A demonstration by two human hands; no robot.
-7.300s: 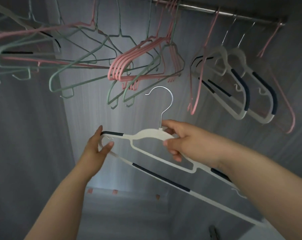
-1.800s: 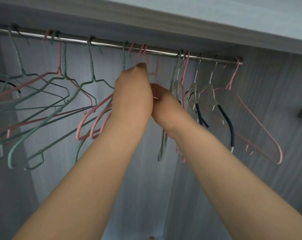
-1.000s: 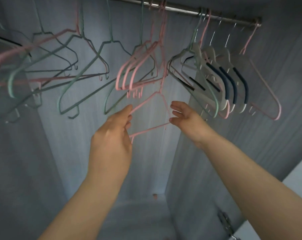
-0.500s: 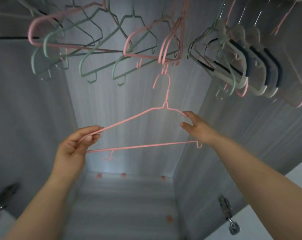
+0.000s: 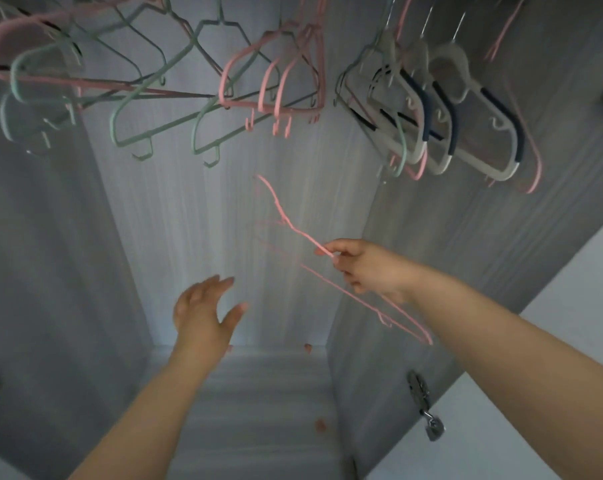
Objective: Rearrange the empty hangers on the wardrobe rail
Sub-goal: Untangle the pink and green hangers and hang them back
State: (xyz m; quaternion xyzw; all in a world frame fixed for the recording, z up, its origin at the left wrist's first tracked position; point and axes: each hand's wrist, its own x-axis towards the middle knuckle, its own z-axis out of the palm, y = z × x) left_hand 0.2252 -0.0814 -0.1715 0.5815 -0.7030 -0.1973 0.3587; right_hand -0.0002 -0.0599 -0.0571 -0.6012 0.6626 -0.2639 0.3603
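Below the hung pink hangers (image 5: 223,88), your right hand (image 5: 369,268) pinches the loose pink wire hanger (image 5: 301,233), seemingly by one shoulder, so steady it with your open left hand (image 5: 203,313) before rehooking.

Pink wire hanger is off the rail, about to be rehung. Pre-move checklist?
1. Grip: ok. The right hand pinches the thin pink hanger at one shoulder.
2. Spare hand: ok. The left hand is open and holds nothing.
3. Hook clear of other hangers: ok. It sits below the hung pink hangers without touching them.
4. Rail in sight: not ok, it is out of frame above.
5. Free slot on the rail: cannot tell. There is a gap between the hung pink hangers and the white hangers lower down only.
6. Hanger level: not ok, it is tilted.
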